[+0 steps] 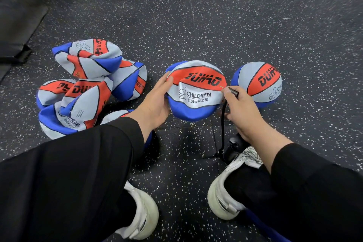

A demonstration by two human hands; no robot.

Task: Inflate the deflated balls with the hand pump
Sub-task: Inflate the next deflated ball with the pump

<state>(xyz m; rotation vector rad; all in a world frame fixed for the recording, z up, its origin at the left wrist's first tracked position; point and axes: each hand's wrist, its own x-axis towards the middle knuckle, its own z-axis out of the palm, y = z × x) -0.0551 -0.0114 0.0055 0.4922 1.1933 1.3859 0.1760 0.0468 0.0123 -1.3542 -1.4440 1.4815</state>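
A half-flat red, white and blue ball (pixel 196 92) sits on the floor in front of me. My left hand (pixel 157 102) grips its left side with the thumb on top. My right hand (pixel 238 110) pinches the black nozzle (pixel 233 91) of the pump hose, whose thin needle touches the ball's right side. The black hose (pixel 223 125) runs down to the pump base (pixel 232 148) beside my right shoe. An inflated ball (pixel 257 84) stands to the right. Several crumpled flat balls (pixel 88 88) lie in a heap on the left.
My two white shoes (pixel 143 212) are planted on the black speckled rubber floor (pixel 196 25). A dark mat or bench edge (pixel 17 31) sits at the far left. Open floor stretches beyond the balls.
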